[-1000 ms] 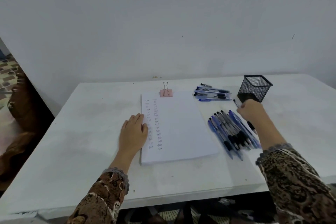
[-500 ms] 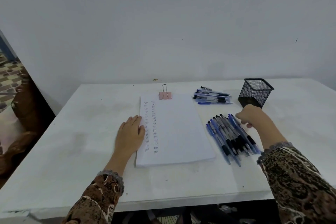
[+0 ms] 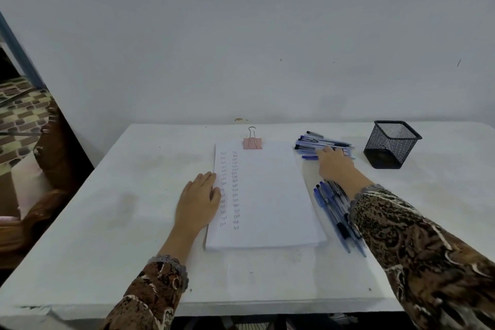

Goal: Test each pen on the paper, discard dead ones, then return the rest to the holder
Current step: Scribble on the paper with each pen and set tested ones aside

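Far pile of blue and black ballpoint pens (image 3: 318,142) is laid at the far right of the table, just past the top right corner of the paper. Its long axis runs left to right, roughly parallel to the far table edge. Right hand (image 3: 333,166) is placed on the near side of this pile, fingers reaching over the barrels and crossing their axis almost square. Fingertips are hidden against the pens, so it cannot be told whether a pen is pinched or only touched.

Black wire-mesh square pen holder (image 3: 392,144) stands upright just right of the pile, apart from it; no pens are seen sticking out. Any carry to the holder is judged a short move rightward along the pens' own axis, and the right hand is by far the nearer one.

A second pile of blue and black pens (image 3: 330,203) lies closer in, beside the paper's right edge, slanted near to far, partly covered by the patterned brown sleeve (image 3: 401,236). Which pile is tested or dead cannot be told.

White paper pad (image 3: 267,195), with two columns of small scribbles at the left, is held by a pink binder clip (image 3: 252,143) at the top. Left hand (image 3: 198,203) is laid flat, fingers straight, on the pad's left edge; nothing is held. All rests on the white table (image 3: 128,195).
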The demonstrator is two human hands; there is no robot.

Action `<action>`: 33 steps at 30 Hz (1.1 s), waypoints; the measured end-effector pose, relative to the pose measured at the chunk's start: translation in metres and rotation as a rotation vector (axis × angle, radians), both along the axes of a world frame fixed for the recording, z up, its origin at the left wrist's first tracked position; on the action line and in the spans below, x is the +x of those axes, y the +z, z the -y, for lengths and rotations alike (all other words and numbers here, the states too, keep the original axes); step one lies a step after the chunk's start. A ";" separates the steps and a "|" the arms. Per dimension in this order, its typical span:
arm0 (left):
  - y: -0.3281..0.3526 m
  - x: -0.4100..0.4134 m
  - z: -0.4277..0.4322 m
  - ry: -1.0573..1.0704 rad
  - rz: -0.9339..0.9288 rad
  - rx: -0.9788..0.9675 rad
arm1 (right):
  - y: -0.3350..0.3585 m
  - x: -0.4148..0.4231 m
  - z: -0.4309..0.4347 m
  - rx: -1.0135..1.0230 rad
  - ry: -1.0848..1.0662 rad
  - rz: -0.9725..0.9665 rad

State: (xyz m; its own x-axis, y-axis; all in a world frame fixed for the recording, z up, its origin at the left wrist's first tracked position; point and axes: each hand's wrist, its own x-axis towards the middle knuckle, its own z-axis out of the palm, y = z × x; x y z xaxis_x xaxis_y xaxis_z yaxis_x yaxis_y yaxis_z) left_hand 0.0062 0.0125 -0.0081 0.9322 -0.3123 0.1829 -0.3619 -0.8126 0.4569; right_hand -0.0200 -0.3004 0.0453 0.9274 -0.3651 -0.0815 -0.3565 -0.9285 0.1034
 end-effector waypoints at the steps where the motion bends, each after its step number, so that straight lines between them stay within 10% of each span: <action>1: -0.001 0.001 0.000 0.001 -0.001 0.001 | 0.000 0.002 0.000 -0.057 0.015 0.009; 12: -0.002 0.001 0.000 0.003 0.005 0.004 | 0.016 0.013 -0.001 -0.253 0.218 0.117; 14: -0.001 0.002 0.000 0.003 0.009 0.001 | 0.030 0.014 -0.011 0.026 0.276 0.317; 22: 0.000 0.000 -0.001 -0.008 0.008 -0.008 | 0.031 -0.005 -0.113 2.341 -0.184 0.663; 33: 0.001 0.000 -0.003 -0.033 0.014 0.011 | -0.027 -0.031 -0.165 2.693 -0.499 1.028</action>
